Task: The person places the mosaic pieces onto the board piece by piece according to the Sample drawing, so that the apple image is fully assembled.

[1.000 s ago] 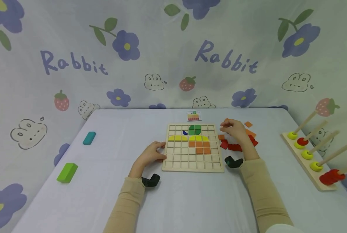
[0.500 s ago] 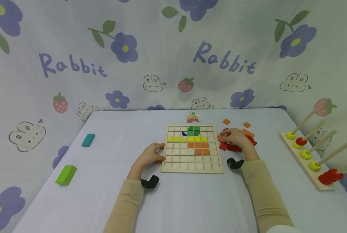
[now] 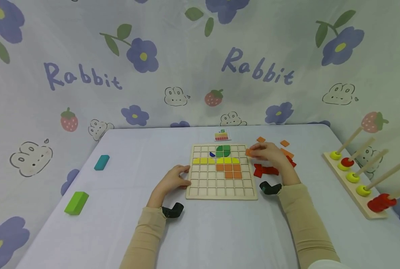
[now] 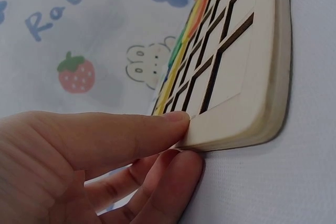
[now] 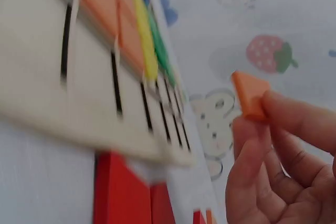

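A wooden grid board (image 3: 221, 190) lies flat mid-table, with green, blue, yellow and orange pieces set in its upper cells. My left hand (image 3: 171, 178) grips the board's left edge; in the left wrist view the thumb lies on the frame and the other fingers are at its side and below. Between thumb and fingertips, my right hand (image 3: 270, 154) pinches an orange square tile (image 5: 253, 94), held up near the board's upper right edge. Loose red tiles (image 3: 269, 170) lie under and beside the right hand, with orange tiles (image 3: 286, 152) just behind them.
A small pattern card (image 3: 222, 135) lies behind the board. On the right stands a wooden peg rack (image 3: 351, 183) with yellow and red beads. A teal block (image 3: 102, 162) and a green block (image 3: 77, 203) are on the left. A printed cloth hangs behind the table.
My right hand first lowered to the loose tiles, then picked up an orange square tile and brought it up and left toward the board. The left hand has stayed on the board's edge.
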Demonstrator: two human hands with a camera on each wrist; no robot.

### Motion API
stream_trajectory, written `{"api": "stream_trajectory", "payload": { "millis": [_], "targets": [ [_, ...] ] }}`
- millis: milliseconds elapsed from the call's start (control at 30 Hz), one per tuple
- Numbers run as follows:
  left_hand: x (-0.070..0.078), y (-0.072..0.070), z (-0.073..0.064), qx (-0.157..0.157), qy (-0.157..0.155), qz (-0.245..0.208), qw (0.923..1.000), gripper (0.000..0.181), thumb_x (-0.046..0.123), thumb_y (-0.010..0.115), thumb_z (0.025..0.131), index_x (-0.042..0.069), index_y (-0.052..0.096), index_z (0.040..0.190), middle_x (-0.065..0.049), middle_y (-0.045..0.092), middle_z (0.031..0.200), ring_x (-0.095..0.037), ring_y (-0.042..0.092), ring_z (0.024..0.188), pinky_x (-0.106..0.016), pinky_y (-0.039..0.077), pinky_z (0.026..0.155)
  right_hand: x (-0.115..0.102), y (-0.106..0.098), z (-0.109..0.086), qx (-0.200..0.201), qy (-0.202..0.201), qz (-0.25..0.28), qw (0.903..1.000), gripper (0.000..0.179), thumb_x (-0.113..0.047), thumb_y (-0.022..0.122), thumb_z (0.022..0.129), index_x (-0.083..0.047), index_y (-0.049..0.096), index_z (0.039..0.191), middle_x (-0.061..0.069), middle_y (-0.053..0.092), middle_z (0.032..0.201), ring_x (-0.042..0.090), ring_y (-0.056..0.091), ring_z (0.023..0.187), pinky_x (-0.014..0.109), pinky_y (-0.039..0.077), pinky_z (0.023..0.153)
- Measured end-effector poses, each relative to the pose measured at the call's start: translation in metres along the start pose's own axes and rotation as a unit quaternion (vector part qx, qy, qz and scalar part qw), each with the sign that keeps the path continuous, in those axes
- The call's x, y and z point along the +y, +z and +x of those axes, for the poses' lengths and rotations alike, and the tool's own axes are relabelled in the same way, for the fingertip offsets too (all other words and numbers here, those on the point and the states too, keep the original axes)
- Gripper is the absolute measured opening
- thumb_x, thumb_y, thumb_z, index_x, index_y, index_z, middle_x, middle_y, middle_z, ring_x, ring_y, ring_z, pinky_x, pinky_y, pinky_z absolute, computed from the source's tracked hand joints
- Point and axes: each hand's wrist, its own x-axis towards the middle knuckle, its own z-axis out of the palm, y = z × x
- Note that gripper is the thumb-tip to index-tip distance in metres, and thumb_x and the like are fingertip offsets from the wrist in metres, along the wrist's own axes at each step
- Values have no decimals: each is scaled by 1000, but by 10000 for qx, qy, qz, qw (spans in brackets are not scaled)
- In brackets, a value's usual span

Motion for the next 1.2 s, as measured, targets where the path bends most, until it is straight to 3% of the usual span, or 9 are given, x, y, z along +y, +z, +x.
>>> {"api": "stream_trajectory", "payload": {
  "millis": [133,267,367,500,667,933,1200],
  "targets": [
    [0,0,-1,-8,-4,-15,10000,67,-2,72,74,-5,44,134,-17,48,117,-12,58,63,-25,54,62,-9,14,0,-548,-123,1041,9930,40,-16,63,88,6,51,120,5,58,103,11,59,87,27,51,84],
    [0,0,-1,-9,-34,-50,10000,67,-2,72,73,-4,44,134,-17,48,120,-12,58,64,-25,54,62,-13,33,-1,-1092,-226,1533,9819,27,-10,61,89,6,55,111,-1,62,89,10,61,77,24,53,76],
    [0,0,-1,-12,-44,-73,10000,67,-2,72,74,-4,44,134,-17,48,121,-12,58,64,-25,54,63,-15,49,-2,-1240,-346,1130,9852,25,-11,64,87,4,59,106,1,64,91,13,62,79,26,53,75],
    [0,-1,-1,-15,-32,-82,10000,67,-2,72,74,-4,44,134,-17,48,120,-12,58,65,-26,54,63,-16,70,-2,-971,-655,-214,9929,21,-18,71,81,-4,67,96,4,65,96,17,58,85,28,51,76],
    [0,-1,0,-17,-15,-73,10000,67,-2,72,74,-4,44,134,-17,48,121,-12,58,64,-25,54,63,-17,88,-5,-488,-997,-1439,9834,9,-20,73,79,-13,71,84,1,65,91,18,53,86,30,45,75],
    [2,-1,-1,-37,-45,-44,10000,67,-2,71,74,-4,43,135,-17,48,121,-12,58,65,-25,54,62,-19,100,-7,-221,-871,-1965,9764,5,-20,74,78,-16,71,78,1,61,94,19,50,89,35,44,80],
    [2,-1,0,-20,-117,-61,9999,67,-2,71,75,-3,43,136,-17,47,121,-13,58,66,-26,54,63,-19,95,-6,-254,-1177,-2056,9712,9,-18,74,78,-16,68,72,-1,61,85,18,49,82,31,43,72]
  ]
}}
